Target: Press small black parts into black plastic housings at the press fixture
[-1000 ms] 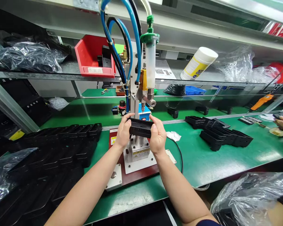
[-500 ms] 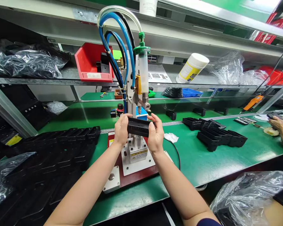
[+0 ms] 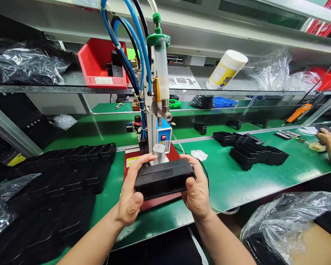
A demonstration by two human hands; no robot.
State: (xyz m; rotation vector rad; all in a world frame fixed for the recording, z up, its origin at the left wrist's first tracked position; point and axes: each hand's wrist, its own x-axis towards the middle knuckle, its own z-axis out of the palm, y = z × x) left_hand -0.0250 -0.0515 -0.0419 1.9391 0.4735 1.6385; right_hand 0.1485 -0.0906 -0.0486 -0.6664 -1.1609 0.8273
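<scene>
Between my two hands is a black plastic housing [image 3: 165,176], its long smooth side towards me. My left hand [image 3: 132,195] grips its left end, thumb in front and fingers over the top. At the right end my right hand [image 3: 197,187] holds it the same way. Just behind the housing stands a bench press machine [image 3: 156,110] with a clear syringe [image 3: 162,66] and a small round metal post [image 3: 159,149]. The housing hides much of the machine's dark red base [image 3: 129,156].
Rows of black housings [image 3: 71,180] lie to the left, and more housings [image 3: 253,151] sit on the green bench [image 3: 220,176] to the right. A crumpled white tissue [image 3: 199,155] lies behind my right hand. A co-worker's hand [image 3: 328,140] is at the far right.
My hands have brought the housing back from under the machine's head, towards me and lower. It has turned from its open, hollow side to a smooth outer side. The view has shifted closer.
</scene>
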